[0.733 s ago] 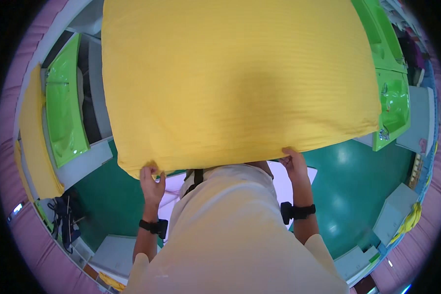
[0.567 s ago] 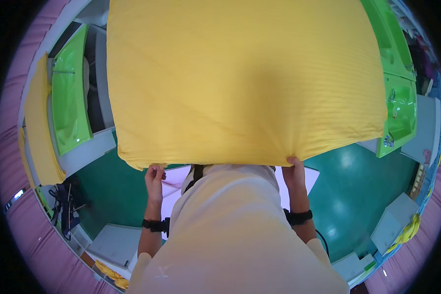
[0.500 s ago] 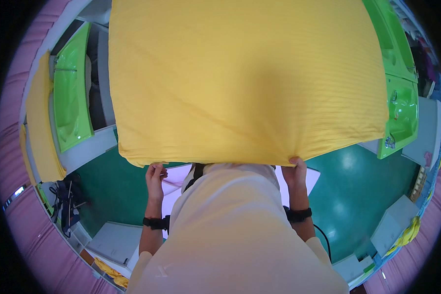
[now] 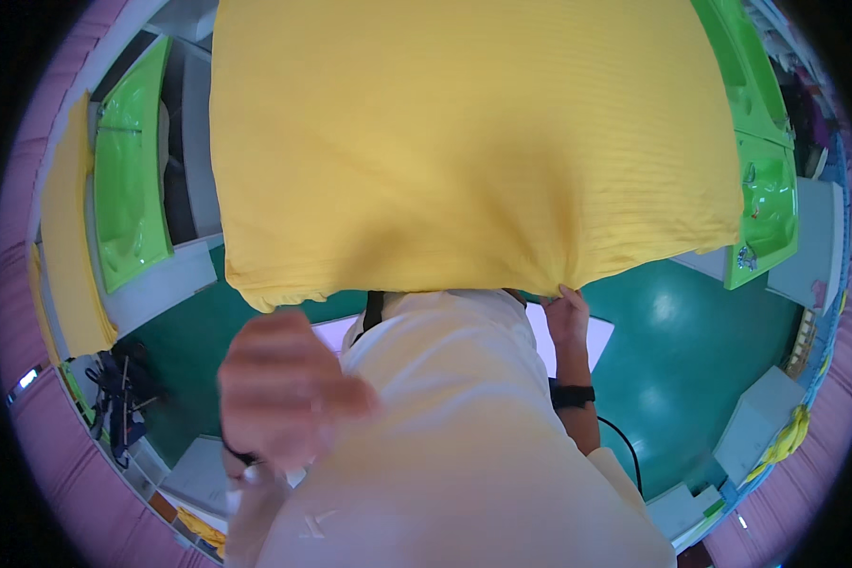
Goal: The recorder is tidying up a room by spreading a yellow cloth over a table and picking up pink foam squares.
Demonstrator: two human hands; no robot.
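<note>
Big yellow pillow (image 4: 473, 142) blocked nearly whole upper view. Green moulded units (image 4: 133, 180) crowded both sides. Only open room was teal floor (image 4: 691, 379) low right, past right hand (image 4: 568, 317).

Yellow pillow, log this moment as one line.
yellow pillow: held up | right hand: grips lower edge | left hand: off the pillow, blurred, near camera | floor: green

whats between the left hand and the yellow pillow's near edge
Nothing lies between: in the head view the blurred left hand hangs off the yellow pillow, only green floor behind.
</note>
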